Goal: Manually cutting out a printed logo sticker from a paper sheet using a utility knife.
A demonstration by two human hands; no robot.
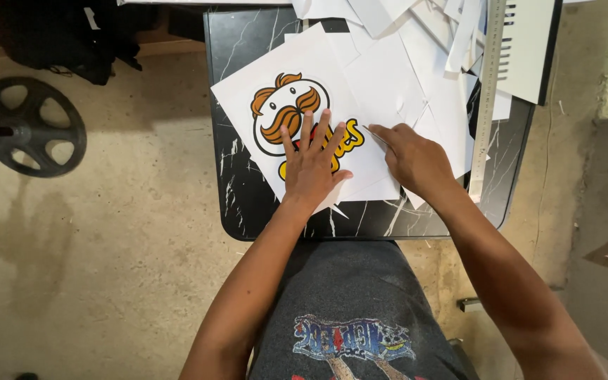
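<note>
My left hand [312, 167] lies flat, fingers spread, on the white sheet [297, 105] with its orange moustached cartoon face, on the black counter [248, 204]; my right hand [416, 158] pinches a thin blade [376, 135] at its edge

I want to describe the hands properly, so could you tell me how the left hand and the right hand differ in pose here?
The left hand lies flat with fingers spread on the printed sheet; the right hand is curled, pinching something thin I cannot identify. The left covers the cartoon picture; the right rests on plain white paper. Both are bare and rest on the dark marble-patterned table.
</note>
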